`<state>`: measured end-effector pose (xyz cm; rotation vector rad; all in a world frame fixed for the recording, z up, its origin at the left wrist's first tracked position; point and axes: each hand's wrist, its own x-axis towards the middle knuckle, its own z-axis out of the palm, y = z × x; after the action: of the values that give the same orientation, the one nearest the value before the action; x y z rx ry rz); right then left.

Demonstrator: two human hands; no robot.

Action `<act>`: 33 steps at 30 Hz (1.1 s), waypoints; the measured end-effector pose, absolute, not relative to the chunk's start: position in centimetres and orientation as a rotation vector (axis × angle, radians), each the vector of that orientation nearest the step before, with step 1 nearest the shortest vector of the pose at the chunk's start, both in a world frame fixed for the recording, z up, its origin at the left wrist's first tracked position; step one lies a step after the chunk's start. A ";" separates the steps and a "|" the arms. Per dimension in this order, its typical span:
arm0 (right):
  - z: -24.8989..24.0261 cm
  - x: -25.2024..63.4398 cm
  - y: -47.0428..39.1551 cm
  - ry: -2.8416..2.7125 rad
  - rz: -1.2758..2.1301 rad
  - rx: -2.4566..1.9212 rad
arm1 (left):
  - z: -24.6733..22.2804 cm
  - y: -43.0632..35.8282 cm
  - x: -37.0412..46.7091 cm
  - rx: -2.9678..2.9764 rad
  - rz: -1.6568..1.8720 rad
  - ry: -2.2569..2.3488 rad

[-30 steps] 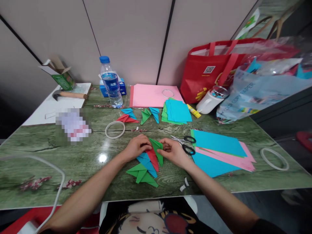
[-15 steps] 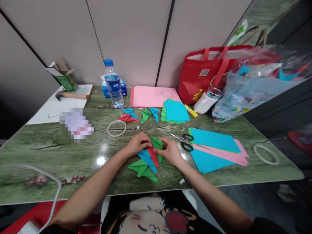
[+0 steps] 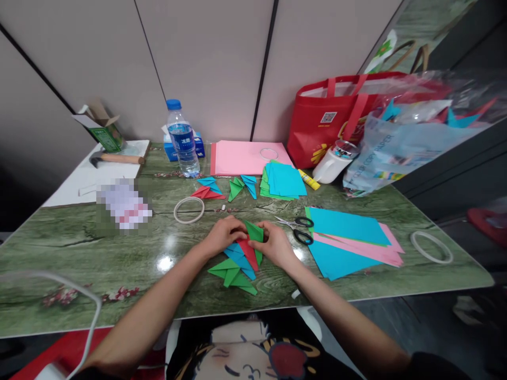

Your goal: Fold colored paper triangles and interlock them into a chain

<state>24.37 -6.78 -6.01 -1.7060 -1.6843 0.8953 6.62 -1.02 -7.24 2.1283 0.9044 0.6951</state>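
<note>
The folded paper (image 3: 239,257), a slanting row of crisp, pointed pieces coloured green, red, blue and green, lies toward six o'clock on the table (image 3: 119,258). The left hand (image 3: 222,235) and right hand (image 3: 276,244) pinch its far end. The tabletop is glossy green wood-grain; a pale panelled wall (image 3: 209,68) stands at twelve, a red bag (image 3: 311,129) at one.
</note>
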 end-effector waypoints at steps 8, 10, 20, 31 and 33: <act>-4.8 24.2 -6.4 -1.786 0.807 -1.857 | -7.1 -0.9 6.4 2.030 0.752 0.931; -4.5 24.2 -6.3 -1.819 0.796 -1.880 | -7.3 -0.8 6.5 2.042 0.771 0.913; -4.1 24.2 -6.3 -1.952 0.716 -1.899 | -7.8 -0.6 6.5 2.250 0.800 0.864; -5.5 25.0 -7.4 -2.009 0.402 -1.847 | -7.0 -1.3 6.2 2.606 0.591 0.764; -5.8 25.1 -7.8 -2.045 0.354 -1.851 | -6.0 -1.8 6.4 2.755 0.421 0.785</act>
<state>25.12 -7.76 -5.78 -1.8509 -2.0448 0.3542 6.39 -1.79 -5.99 2.7553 0.7855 0.4205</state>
